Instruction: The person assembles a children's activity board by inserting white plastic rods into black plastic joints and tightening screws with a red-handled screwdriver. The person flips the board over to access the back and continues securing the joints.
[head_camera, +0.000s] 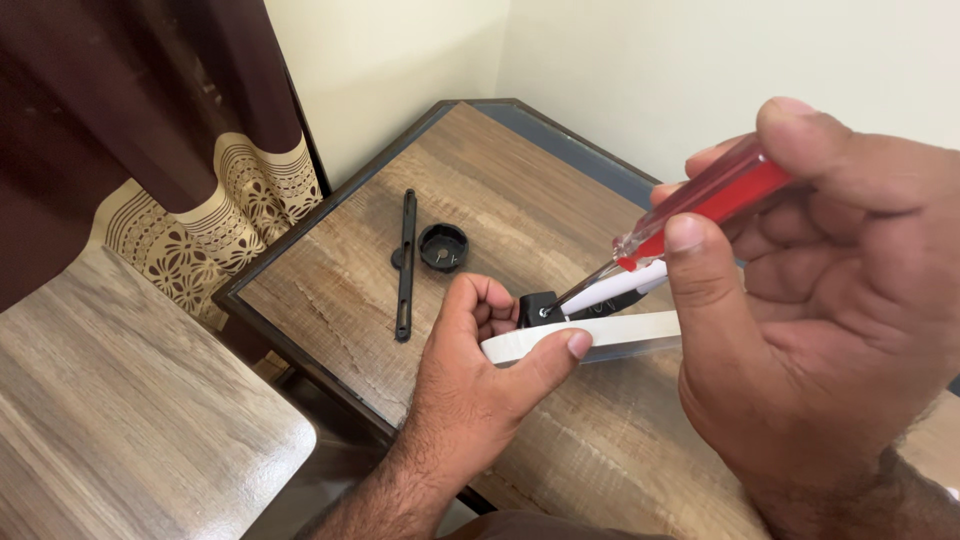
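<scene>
My left hand (480, 370) grips a flat white part (620, 333) with a black fitting (537, 306) at its end, holding it just above the wooden table (350, 290). My right hand (820, 300) holds a screwdriver (700, 205) with a clear red handle. Its metal tip rests on the screw in the black fitting. A second white piece (625, 284) lies behind the shaft.
A long black strip (405, 262) and a round black cap (443, 246) lie on the table to the left of my hands. A wooden seat (120, 410) stands at the lower left. A dark curtain with a patterned hem (190, 220) hangs behind it.
</scene>
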